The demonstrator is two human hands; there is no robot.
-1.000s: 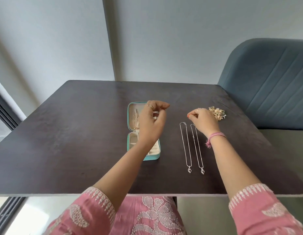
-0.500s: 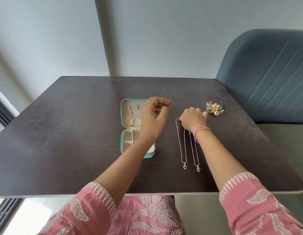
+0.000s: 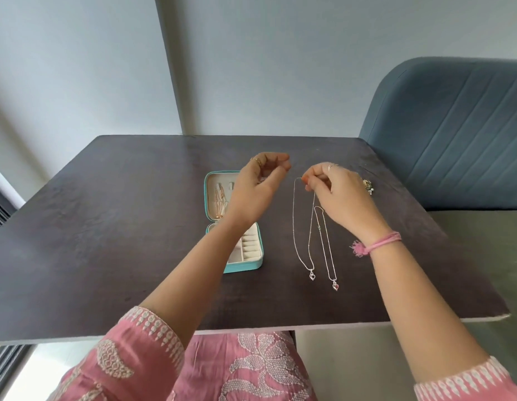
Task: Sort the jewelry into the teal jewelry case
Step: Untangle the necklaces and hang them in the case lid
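Observation:
The teal jewelry case (image 3: pixel 253 266) lies open on the dark table (image 3: pixel 106 227), cream inside, with a rose-gold chain (image 3: pixel 219 202) in its far half. My left hand (image 3: pixel 258 188) hovers over the case, fingers curled, nothing visibly held. To the right lie two silver chains with heart pendants. My right hand (image 3: pixel 336 195) pinches the top of the left silver necklace (image 3: pixel 294 227), lifting its far end off the table. The right silver necklace (image 3: pixel 328 250) lies flat beside it, partly under my right hand.
A small heap of gold and pearl jewelry (image 3: pixel 368 186) peeks out behind my right hand near the table's right edge. A blue upholstered chair (image 3: pixel 454 134) stands at the right. The table's front edge (image 3: pixel 251 328) is close to my lap.
My right hand has moved from the jewelry heap to the top of the left silver necklace and pinched it up. My left hand has stayed over the case.

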